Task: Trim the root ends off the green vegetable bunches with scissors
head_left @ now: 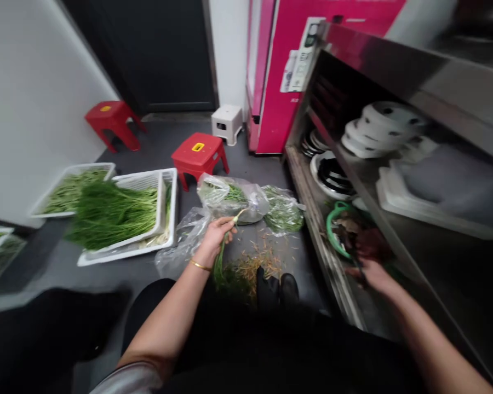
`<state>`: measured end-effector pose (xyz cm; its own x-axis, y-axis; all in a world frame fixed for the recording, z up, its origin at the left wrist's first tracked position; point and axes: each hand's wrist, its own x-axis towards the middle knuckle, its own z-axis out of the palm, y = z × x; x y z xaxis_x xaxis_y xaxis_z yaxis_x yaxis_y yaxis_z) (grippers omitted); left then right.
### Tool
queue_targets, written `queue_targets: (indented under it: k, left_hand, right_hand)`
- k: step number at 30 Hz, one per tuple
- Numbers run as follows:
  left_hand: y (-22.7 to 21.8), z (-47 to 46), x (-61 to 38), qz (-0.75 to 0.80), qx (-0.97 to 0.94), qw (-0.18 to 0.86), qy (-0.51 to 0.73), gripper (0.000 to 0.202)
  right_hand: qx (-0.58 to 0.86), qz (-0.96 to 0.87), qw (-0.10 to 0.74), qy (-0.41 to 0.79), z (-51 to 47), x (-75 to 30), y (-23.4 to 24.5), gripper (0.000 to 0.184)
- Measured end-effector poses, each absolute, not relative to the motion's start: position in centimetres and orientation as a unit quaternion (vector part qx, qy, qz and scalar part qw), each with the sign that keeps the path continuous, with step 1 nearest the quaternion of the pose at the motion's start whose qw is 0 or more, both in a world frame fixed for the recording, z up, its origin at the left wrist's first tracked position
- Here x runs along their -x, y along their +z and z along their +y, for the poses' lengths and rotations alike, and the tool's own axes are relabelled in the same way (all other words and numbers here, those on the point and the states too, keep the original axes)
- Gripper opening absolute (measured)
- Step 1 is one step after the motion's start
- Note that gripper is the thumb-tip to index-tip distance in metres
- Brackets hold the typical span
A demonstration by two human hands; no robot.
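Note:
My left hand (219,235) is closed around a bunch of feathery, fennel-like green herbs (218,268). The pale root end points up to the right, and the green tops hang toward the floor. Beneath it lie loose yellowish root trimmings (259,264). My right hand (372,275) reaches into the low shelf at the right, its fingers closed around a dark, slender tool (356,260) whose kind is blurred. Just beyond that hand sits a green basket (331,230) with brownish contents. Clear plastic bags of greens (234,194) rest on the floor past my left hand.
White trays (173,213) piled with feathery greens stand to the left. Red stools (199,150) and a white stool (227,121) are farther back, near a pink cabinet (279,117). A metal shelf (353,169) with stacked dishes borders the right. Someone's dark-clothed leg shows lower left.

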<state>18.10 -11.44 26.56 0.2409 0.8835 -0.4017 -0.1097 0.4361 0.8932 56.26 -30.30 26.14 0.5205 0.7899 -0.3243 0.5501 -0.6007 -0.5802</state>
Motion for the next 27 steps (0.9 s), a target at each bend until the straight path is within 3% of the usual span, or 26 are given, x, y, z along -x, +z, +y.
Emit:
queue_targets:
  k: [2,4,11,22,27]
  left_hand:
    - [27.4,-11.8,-19.0,0.461,-0.373,0.718,0.364,0.039]
    - [28.2,-12.6,-19.8,0.437,-0.373,0.738,0.354,0.037]
    - [30.5,-15.4,-20.1,0.426,-0.407,0.727,0.352,0.031]
    - [29.8,-16.9,-19.9,0.462,-0.476,0.677,0.318,0.031]
    - [29.4,-17.6,-19.8,0.45,-0.492,0.678,0.31,0.03]
  right_hand:
    - [0.786,-0.427,0.195,0.402,-32.0,-52.0,26.9,0.033]
    - [0.725,-0.499,0.19,0.435,-32.2,-47.5,27.8,0.038]
    - [0.66,-0.663,0.081,0.343,-29.6,-39.8,30.9,0.03]
    - [0.667,-0.677,-0.042,0.309,-29.9,-37.5,32.8,0.029]
    - [0.678,-0.671,-0.015,0.299,-30.9,-37.1,32.3,0.031]
